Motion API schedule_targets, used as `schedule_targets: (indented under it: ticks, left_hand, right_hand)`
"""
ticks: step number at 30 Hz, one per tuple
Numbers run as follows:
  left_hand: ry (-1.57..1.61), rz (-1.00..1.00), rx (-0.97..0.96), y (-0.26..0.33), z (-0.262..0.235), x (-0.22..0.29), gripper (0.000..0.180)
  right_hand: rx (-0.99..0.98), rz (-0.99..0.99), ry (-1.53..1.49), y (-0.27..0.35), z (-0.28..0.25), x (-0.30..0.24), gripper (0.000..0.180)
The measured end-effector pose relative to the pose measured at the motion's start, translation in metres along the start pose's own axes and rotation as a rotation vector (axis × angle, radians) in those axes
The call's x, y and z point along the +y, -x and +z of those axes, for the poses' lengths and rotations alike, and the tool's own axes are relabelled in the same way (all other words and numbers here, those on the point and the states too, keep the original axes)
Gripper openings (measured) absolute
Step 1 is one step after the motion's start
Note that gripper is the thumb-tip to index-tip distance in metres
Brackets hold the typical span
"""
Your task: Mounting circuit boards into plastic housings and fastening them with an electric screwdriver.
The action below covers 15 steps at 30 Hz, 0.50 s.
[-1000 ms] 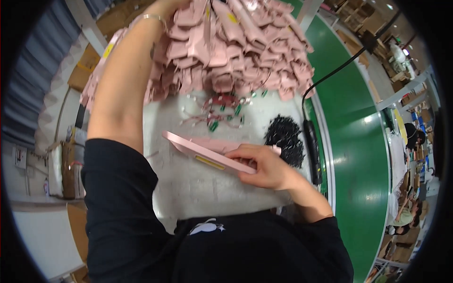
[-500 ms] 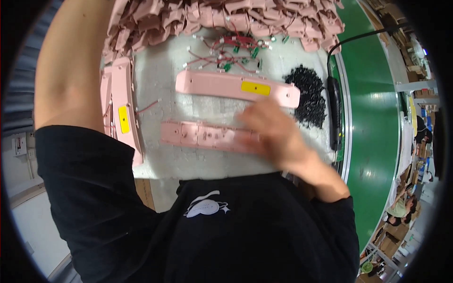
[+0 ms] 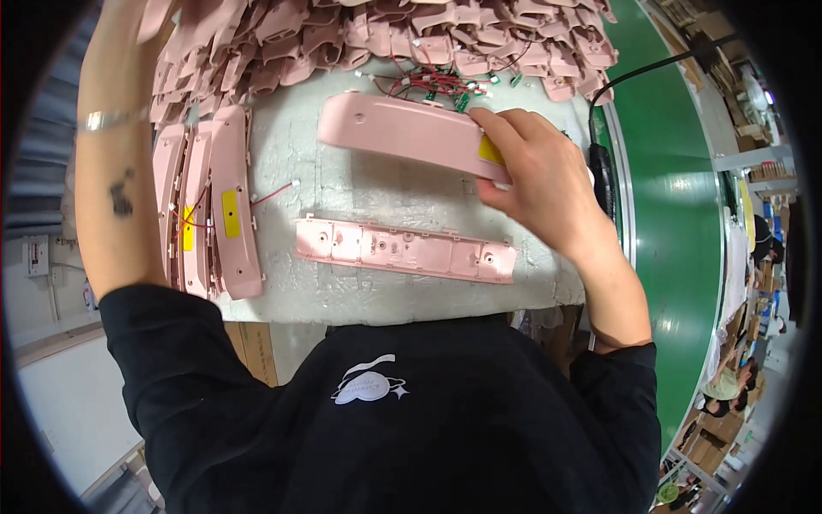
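a person in a black top works at a white pad [image 3: 385, 188] seen from above. the right hand [image 3: 539, 176], at 2 o'clock, is closed around the right end of a long pink cover [image 3: 398, 128], fingers curled over its top near a yellow label [image 3: 491, 151]. the cover lies across the pad at 12 o'clock, smooth side up.

the left forearm [image 3: 116, 146] reaches up along the 10 o'clock edge, a bracelet on the wrist. the left hand is out of view past the top rim, so whether it is open or holding anything cannot be told.

below the cover, near the centre, a second pink piece, the base [image 3: 407, 250], lies alone with its ribbed inside and screw posts facing up. the two are apart, roughly parallel.

to handle the cover well, it seems best to keep it level and lined up end to end with the base, and to watch that no loose wire gets pinched beneath it.

counted: one cover in hand, one open base, and what looks like three finished units [image 3: 210, 206] side by side at 9 o'clock, two showing yellow labels. a heap of small pink parts [image 3: 385, 38], too many to count, runs along the top. a tangle of red wires [image 3: 432, 83] sits at 12 o'clock. one black cable [image 3: 604, 163] hangs at 3 o'clock beside a green belt [image 3: 676, 197].
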<state>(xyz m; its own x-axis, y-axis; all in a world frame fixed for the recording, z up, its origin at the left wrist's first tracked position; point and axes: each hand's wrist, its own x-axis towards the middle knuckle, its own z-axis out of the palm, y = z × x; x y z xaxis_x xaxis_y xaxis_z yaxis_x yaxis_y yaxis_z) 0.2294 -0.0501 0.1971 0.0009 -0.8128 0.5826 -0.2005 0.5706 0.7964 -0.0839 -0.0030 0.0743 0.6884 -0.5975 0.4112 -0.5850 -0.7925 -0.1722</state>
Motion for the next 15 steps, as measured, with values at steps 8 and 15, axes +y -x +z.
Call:
schedule_targets:
  ticks: [8,15]
  left_hand:
    - [-0.005,-0.303,0.450,0.138,-0.024,0.047,0.041]
    - [0.534,-0.586,0.782,0.244,-0.012,0.026,0.037]
  right_hand:
    - [-0.069,0.256,-0.978,0.001,-0.019,0.033,0.054]
    - [0.142,0.742,-1.839,0.012,0.050,-0.005,0.022]
